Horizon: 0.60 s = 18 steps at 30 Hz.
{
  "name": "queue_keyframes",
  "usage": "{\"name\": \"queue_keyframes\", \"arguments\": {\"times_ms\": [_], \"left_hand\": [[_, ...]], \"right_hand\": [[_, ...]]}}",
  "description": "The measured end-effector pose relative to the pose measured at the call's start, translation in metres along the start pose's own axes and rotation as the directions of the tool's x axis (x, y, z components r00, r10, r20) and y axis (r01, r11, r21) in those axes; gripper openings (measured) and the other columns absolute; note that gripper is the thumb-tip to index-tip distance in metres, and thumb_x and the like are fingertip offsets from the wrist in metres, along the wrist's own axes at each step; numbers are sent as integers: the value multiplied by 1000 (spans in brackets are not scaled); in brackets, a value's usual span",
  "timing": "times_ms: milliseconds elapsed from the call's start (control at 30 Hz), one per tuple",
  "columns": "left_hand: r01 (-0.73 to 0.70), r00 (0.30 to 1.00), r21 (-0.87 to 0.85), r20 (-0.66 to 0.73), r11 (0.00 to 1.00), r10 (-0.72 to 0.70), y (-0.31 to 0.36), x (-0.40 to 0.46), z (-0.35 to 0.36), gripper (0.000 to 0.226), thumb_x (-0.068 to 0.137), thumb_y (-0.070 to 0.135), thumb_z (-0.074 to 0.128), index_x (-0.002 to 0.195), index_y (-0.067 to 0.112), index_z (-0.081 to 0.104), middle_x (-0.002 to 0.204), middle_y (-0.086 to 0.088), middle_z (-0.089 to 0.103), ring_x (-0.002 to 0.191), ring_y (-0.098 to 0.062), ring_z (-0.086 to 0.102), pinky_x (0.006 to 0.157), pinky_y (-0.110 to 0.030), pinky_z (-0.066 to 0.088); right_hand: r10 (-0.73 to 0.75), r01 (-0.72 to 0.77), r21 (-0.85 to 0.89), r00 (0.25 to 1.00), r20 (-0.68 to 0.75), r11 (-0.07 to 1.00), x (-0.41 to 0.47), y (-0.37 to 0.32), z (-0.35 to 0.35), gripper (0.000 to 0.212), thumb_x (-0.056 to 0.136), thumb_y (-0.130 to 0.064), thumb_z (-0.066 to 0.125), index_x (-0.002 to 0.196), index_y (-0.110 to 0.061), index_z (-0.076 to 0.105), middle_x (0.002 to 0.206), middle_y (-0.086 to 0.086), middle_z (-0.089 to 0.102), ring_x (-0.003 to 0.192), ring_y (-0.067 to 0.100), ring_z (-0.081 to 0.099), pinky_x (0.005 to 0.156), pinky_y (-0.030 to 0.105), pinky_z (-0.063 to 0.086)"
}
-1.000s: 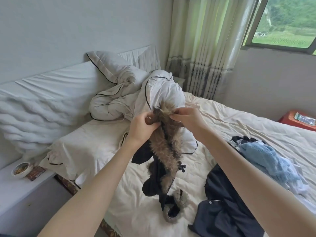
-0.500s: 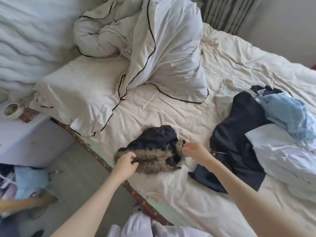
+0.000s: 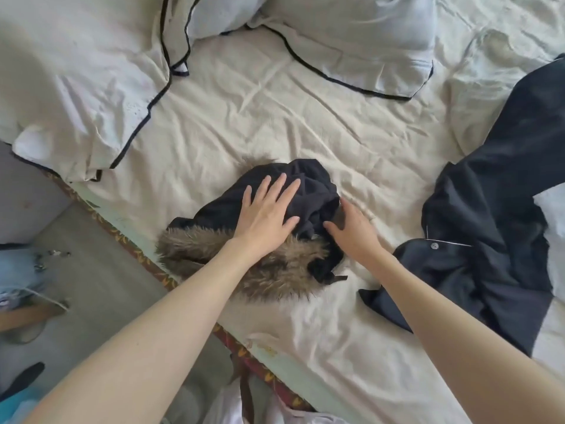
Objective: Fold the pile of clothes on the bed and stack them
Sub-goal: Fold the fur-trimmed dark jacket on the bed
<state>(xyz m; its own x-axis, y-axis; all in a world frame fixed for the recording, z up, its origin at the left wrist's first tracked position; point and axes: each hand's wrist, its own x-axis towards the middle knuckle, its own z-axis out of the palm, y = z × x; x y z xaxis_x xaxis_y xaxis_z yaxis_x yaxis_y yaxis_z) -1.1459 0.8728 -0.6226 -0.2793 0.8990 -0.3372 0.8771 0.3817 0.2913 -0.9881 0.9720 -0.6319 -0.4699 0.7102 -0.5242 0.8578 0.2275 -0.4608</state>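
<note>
Clothes here come down to one piece under my hands: a small black fabric hood with a brown fur trim [image 3: 269, 258], lying bunched near the edge of the cream, wrinkled bed sheet [image 3: 275, 117]. My left hand [image 3: 266, 209] lies flat on the black cloth, fingers straight and spread, pressing rather than gripping. My right hand [image 3: 351, 231] rests at the garment's right edge, fingers relaxed and gripping nothing that I can see.

To do this step well, I judge the flat palm should hold the cloth down while the other hand tucks the loose black strap end [image 3: 330, 273] under, so the fur edge runs along one side and the bundle stays compact. Fur is bulky and will likely spring back, so firm, even pressure matters. A dark navy buttoned garment [image 3: 489, 224] lies spread just beside it, unfolded.
</note>
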Motion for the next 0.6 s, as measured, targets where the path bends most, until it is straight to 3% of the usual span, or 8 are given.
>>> {"name": "queue_keyframes", "arguments": {"times_ms": [67, 133, 200, 267, 333, 433, 500, 600], "left_hand": [[20, 1000, 2, -13, 1000, -20, -2, 5, 2, 63, 96, 37, 48, 150, 26, 17, 133, -2, 51, 125, -23, 44, 110, -43, 18], [-3, 999, -73, -34, 997, 1, -8, -2, -3, 47, 96, 31, 51, 141, 25, 39, 120, 0, 61, 111, -21, 55, 102, -37, 27], [-1, 996, -170, -91, 985, -14, -20, -20, -11, 32, 96, 27, 52, 126, 20, 56, 113, -1, 64, 103, -22, 59, 89, -33, 39], [90, 982, -202, -146, 975, -121, -37, -45, -21, 23, 95, 23, 51, 115, 18, 62, 102, -1, 62, 92, -22, 59, 70, -29, 41], [227, 966, -178, -84, 957, -245, -52, -63, -29, 19, 95, 23, 51, 110, 20, 62, 99, 0, 58, 88, -22, 60, 63, -27, 39], [287, 958, -199, 92, 937, -273, -52, -68, -40, 26, 93, 17, 50, 117, 22, 60, 120, 0, 52, 106, -22, 55, 81, -36, 48], [155, 986, -306, -13, 939, -167, -40, -60, -51, 37, 93, 12, 47, 128, 21, 54, 134, 1, 45, 123, -18, 45, 100, -33, 40], [-77, 995, -402, -95, 912, 42, -17, -42, -68, 50, 96, 13, 45, 143, 28, 37, 151, 12, 28, 138, -4, 21, 112, -27, 20]], "right_hand": [[128, -136, 172, 990, 61, 976, 6, 3, 7, 63, 93, -31, 59, 146, -12, 31, 144, 5, 44, 131, 26, 42, 104, 37, 36], [179, -209, 305, 976, 122, 929, 8, 5, 8, 35, 93, -23, 60, 125, -10, 57, 120, 4, 62, 115, 27, 56, 95, 35, 45], [180, -217, 373, 975, 133, 902, 5, 4, 3, 16, 94, -17, 57, 103, -9, 68, 99, 2, 68, 101, 25, 61, 84, 30, 46], [164, -185, 402, 983, 88, 897, -5, 4, -8, 22, 94, -16, 56, 110, -10, 70, 109, 4, 67, 103, 23, 58, 86, 28, 43], [67, -42, 236, 993, -97, 971, -18, 2, -17, 22, 92, -18, 58, 108, -15, 72, 114, 2, 65, 108, 23, 50, 92, 34, 37], [-225, 218, -59, 925, -306, 974, -38, -14, -27, 15, 88, -15, 64, 99, -11, 74, 114, 0, 65, 119, 26, 44, 93, 35, 26], [-342, 353, -22, 888, -307, 935, -50, -31, -29, 16, 85, -8, 66, 99, -4, 72, 110, 6, 68, 117, 28, 53, 96, 34, 32], [-349, 381, 191, 919, -182, 905, -71, -50, -22, 22, 87, -3, 63, 108, -2, 69, 108, 8, 69, 102, 23, 62, 85, 13, 39]]}}
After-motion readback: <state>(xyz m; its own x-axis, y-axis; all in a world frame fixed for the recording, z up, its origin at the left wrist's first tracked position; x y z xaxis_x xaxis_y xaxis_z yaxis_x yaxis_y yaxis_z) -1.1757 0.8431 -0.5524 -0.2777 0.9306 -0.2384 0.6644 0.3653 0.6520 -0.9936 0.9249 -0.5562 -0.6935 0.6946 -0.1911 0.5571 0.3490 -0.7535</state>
